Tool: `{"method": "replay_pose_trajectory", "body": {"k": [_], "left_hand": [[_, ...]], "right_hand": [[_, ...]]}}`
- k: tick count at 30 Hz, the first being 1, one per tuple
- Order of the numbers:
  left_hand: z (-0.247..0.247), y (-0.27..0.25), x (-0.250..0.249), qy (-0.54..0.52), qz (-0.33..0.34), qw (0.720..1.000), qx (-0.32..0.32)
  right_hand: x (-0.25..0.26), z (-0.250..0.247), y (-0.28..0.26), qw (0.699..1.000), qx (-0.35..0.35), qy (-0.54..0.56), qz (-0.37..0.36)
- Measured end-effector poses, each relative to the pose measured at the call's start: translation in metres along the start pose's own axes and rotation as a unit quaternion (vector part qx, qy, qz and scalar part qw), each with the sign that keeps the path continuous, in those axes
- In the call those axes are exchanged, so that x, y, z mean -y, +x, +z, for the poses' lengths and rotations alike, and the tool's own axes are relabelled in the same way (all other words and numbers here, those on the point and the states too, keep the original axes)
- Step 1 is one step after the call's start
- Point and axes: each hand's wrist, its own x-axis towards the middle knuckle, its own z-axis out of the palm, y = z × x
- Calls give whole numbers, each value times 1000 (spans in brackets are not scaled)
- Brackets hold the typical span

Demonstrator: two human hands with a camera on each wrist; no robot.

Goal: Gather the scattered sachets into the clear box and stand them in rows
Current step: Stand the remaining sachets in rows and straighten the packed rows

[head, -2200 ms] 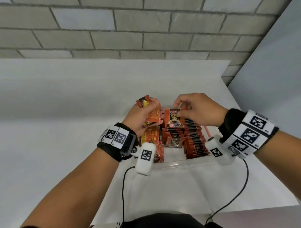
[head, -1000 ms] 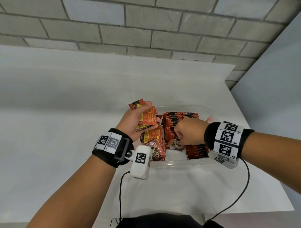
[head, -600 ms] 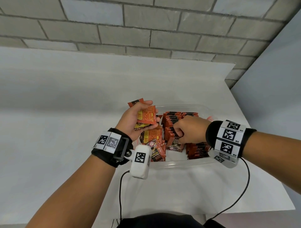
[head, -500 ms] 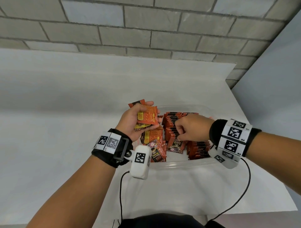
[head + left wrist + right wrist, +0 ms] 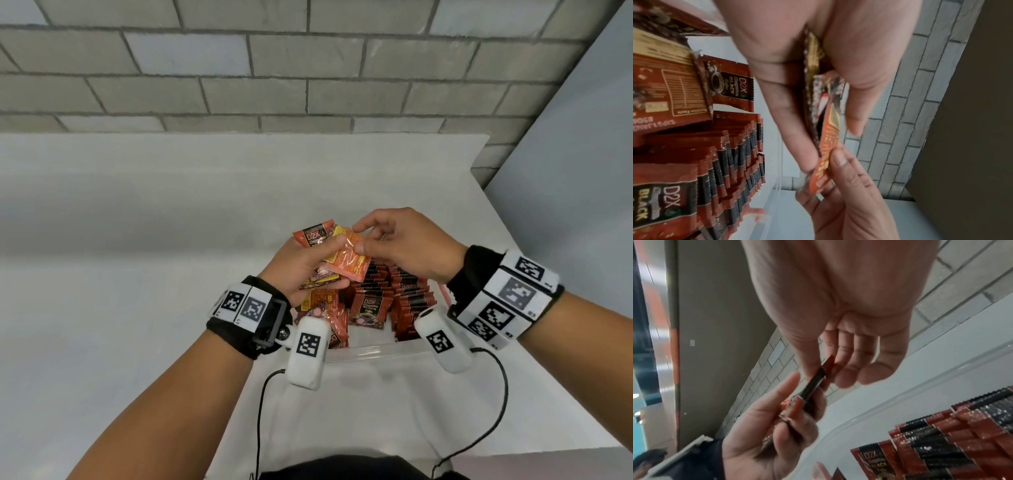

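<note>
Two cables [image 5: 260, 411]: black, running from the white wrist units down toward the person's body at the near table edge.
Table [image 5: 102, 308]: white, carrying the box close to its near right part.
Box [image 5: 373, 351]: clear plastic, near wall just beyond the wrist units.
Rows [image 5: 409, 298]: red-and-black sachets standing on edge in the right and middle of the box, packed face to face; one front sachet [image 5: 370, 308] shows its printed face.
Loose sachets [image 5: 325, 315]: at the left end of the box, tilted and leaning, not in a row.
Left hand [image 5: 301, 267]: above the box's left end, fingers curled round a small bunch [image 5: 318, 253] of sachets, thumb pressed on top.
Right hand [image 5: 400, 243]: above the rows, thumb and forefinger pinching the edge of an orange sachet [image 5: 349, 262] of that bunch; other fingers loosely curled.
Wall [image 5: 308, 68]: grey brick, behind the table's far edge.
</note>
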Motion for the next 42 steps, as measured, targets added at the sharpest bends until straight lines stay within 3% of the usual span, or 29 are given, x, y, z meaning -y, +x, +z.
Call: {"method": "replay_pose_trajectory", "body": {"k": [6, 12, 14, 16, 18, 20, 23, 29, 34, 39, 42], "left_hand": [[3, 3, -1, -72, -13, 996, -50], [10, 4, -4, -108, 56, 992, -19], [9, 5, -4, -87, 80, 993, -24], [8, 3, -3, -83, 76, 993, -19], [8, 1, -3, -84, 72, 994, -9], [9, 1, -1, -83, 71, 994, 2], [10, 2, 0, -79, 53, 995, -14], [7, 6, 3, 14, 89, 992, -88], [7, 8, 7, 26, 89, 988, -121], [3, 6, 8, 33, 81, 987, -132], [-5, 6, 6, -1, 64, 989, -133]], "right_hand": [[-3, -2, -11, 973, -199, -25, -113], [-8, 13, -22, 963, -116, -122, -208], [-7, 10, -24, 973, -139, -73, -168], [-6, 6, -24, 981, -179, 3, -73], [-7, 3, -21, 984, -155, 90, 18], [-10, 2, -18, 976, -101, 181, 65], [-12, -3, -16, 966, -78, 237, 66], [-11, -10, -13, 976, -112, 185, 28], [-12, -11, -7, 974, -150, 169, 3], [-9, -11, -5, 982, -137, 129, -3], [-8, -18, -5, 989, -88, 121, 5]]}}
